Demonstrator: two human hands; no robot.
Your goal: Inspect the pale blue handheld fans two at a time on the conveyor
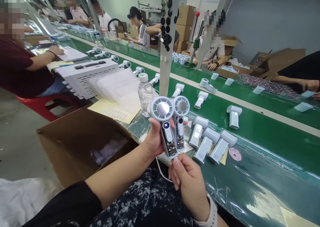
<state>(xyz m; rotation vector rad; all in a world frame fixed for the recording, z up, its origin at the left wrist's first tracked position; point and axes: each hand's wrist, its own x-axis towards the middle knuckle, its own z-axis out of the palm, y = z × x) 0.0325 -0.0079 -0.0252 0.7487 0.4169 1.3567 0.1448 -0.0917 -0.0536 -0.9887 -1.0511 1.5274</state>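
My left hand (pixel 155 138) is closed around two light-blue handheld fans, held side by side and upright. The nearer handheld fan (pixel 167 133) has a lit display reading 20 and a bare circuit board low on its handle. Behind it, the second handheld fan (pixel 180 133) has a dark display and also shows its board. My right hand (pixel 186 173) pinches the end of a white cable (pixel 161 172) at the bottom of the nearer fan. The plug itself is hidden by the fingers. Several more handheld fans (pixel 206 145) lie on the table just right of my hands.
A green conveyor (pixel 262 117) carries more fans and small cups past a white post (pixel 165 67). A water bottle (pixel 145 95) stands left of the fans. An open cardboard box (pixel 57 147) sits at lower left, below a white slotted case (pixel 87 75). Several people work along the line.
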